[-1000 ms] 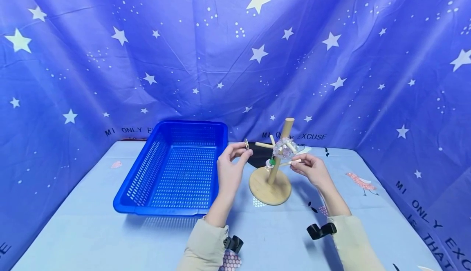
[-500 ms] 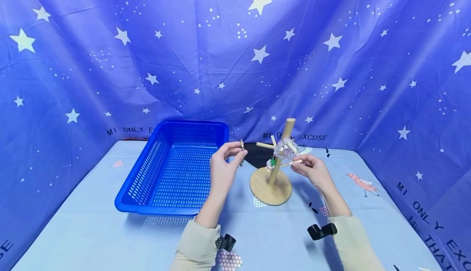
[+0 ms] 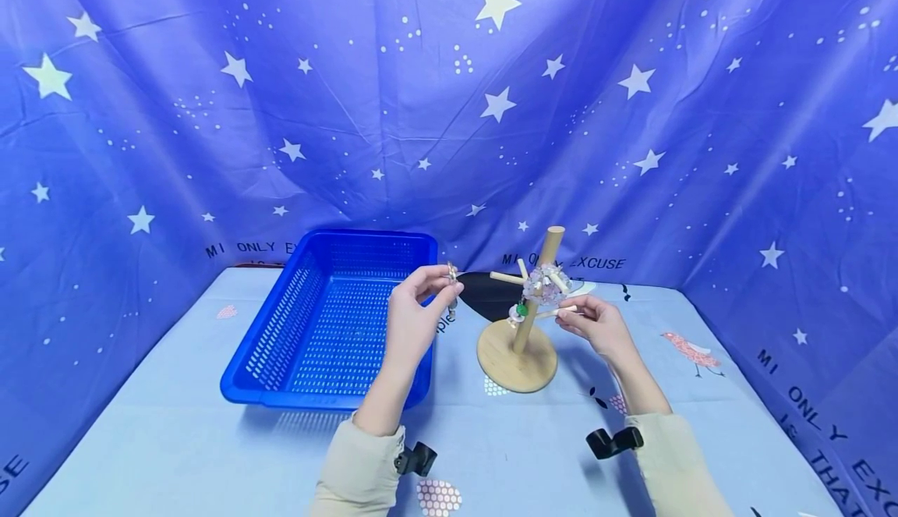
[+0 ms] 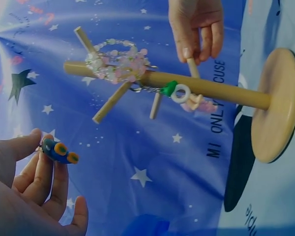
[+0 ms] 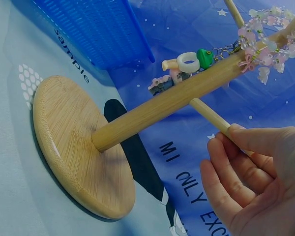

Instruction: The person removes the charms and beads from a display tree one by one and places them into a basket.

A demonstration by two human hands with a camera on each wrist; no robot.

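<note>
My left hand (image 3: 414, 310) pinches a keychain by its gold ring between thumb and fingers. Its small dark blue figure (image 4: 59, 151), with orange and green ends, hangs out past the fingertips. To the right stands a wooden peg stand (image 3: 517, 369) with a round base and several pegs. My right hand (image 3: 596, 326) pinches the end of a lower peg (image 5: 211, 115). Strings of pink and clear beads (image 4: 119, 64) loop round the upper stand. Below them hangs another keychain (image 5: 187, 64) with a green frog head, a white ring and a small figure.
A blue perforated basket (image 3: 316, 402) sits on the table left of the stand, partly behind my left hand. A pale blue printed cloth (image 3: 491, 455) covers the table. A blue star-patterned curtain (image 3: 421, 111) closes off the back and sides.
My left hand has moved left, away from the stand's upper peg and towards the basket's right side, carrying the keychain. My right hand has kept its place on the lower peg.
</note>
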